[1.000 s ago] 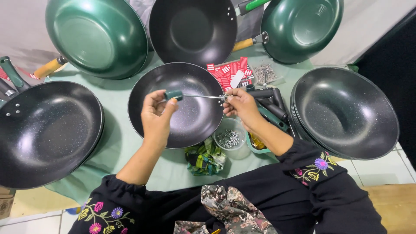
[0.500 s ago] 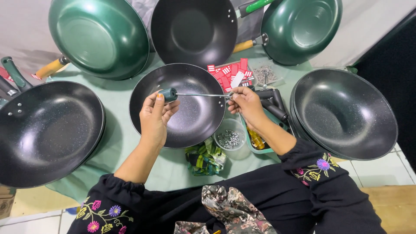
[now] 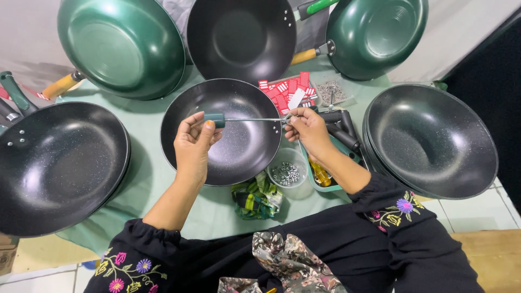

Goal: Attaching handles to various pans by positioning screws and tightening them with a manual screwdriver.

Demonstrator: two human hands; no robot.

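The left hand (image 3: 192, 142) pinched the screwdriver (image 3: 239, 119) by its green handle; right hand (image 3: 308, 127) fingers pinched the thin, stiff, light tip over the pan (image 3: 239, 157).

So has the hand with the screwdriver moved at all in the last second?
Barely. The left hand holds the screwdriver across the middle pan, handle just inside its left rim as before; any shift looks like camera movement.

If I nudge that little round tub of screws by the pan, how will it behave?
The tub looks like thin clear plastic, so it probably slides easily on the green cloth. It is low and wide, so tipping seems unlikely. The small metal screws lie loose inside and would likely rattle and shift; a hard shove might spill some.
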